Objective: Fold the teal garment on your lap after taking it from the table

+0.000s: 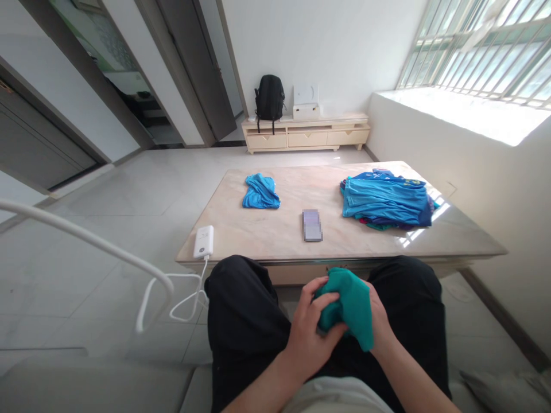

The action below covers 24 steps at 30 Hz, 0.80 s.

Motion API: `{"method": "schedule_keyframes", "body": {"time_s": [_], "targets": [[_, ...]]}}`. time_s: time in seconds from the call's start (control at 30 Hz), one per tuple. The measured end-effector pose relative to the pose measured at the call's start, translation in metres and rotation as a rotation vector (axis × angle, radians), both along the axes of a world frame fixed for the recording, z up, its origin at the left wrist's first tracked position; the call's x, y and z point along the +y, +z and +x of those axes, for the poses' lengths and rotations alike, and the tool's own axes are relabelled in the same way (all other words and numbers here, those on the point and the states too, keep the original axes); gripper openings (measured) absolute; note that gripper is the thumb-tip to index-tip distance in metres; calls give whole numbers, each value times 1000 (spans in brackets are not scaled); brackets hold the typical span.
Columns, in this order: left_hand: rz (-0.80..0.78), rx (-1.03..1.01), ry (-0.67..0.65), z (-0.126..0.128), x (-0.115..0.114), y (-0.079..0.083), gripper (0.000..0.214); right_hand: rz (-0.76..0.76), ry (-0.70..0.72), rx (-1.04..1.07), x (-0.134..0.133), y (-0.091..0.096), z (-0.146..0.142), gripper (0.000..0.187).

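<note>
A bunched teal-green garment (349,303) sits in my lap, over black trousers. My left hand (310,331) grips its left side with the fingers curled into the cloth. My right hand (379,322) holds it from the right, mostly hidden under the fabric. Beyond my knees stands a low marble table (279,235). A small crumpled blue garment (260,191) lies at the table's far left. On its right rests a pile of blue clothes (385,199).
A phone (312,225) lies face up mid-table. A white power bank (204,241) sits at the table's left front corner, its cable (181,295) looping to the floor. A low cabinet (306,133) with a black backpack (269,97) stands at the far wall.
</note>
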<state>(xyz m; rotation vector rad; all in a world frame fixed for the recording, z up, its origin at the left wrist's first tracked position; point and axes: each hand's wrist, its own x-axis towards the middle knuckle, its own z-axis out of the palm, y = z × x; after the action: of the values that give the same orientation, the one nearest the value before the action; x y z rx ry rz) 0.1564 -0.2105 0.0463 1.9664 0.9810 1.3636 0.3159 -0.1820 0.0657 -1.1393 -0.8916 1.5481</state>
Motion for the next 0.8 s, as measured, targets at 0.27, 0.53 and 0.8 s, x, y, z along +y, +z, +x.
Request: {"method": "schedule_keyframes", "body": {"time_s": [0.27,0.53,0.8], "targets": [[-157,-172,133,-15,17,9,16,250,14,-253,1,7,10,24],[-482,-340,274,-39,39,19,22,323,343,-681,8,14,33,18],[-184,-192,207,-28,27,9,28,-180,95,31,1,9,16,38]]}}
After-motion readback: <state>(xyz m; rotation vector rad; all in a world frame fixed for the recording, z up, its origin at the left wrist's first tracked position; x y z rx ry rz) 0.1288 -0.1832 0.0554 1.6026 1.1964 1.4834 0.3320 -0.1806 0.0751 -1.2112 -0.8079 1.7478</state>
